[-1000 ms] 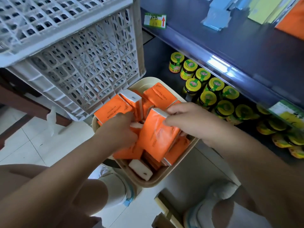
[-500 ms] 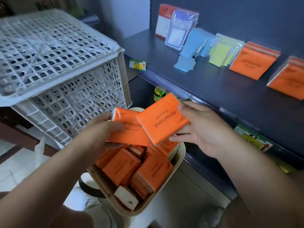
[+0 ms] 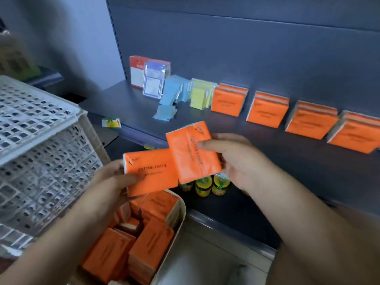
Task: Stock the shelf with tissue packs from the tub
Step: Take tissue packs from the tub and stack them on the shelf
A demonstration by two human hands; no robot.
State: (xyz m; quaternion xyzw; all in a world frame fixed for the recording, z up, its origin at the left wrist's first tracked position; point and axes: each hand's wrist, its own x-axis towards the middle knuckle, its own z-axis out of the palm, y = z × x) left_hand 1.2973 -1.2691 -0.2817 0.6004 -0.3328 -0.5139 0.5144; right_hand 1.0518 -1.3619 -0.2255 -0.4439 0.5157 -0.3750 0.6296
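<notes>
White lattice crate (image 3: 37, 153) at left — blue packets (image 3: 172, 91), yellow-lidded jars (image 3: 203, 185) lower down.

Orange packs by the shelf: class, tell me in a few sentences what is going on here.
A person is stocking a dark shelf. The left hand holds one orange tissue pack and the right hand holds a second pack, both above the tub, which holds more packs. Other orange packs stand in a row on the shelf; neither held pack is there yet.
</notes>
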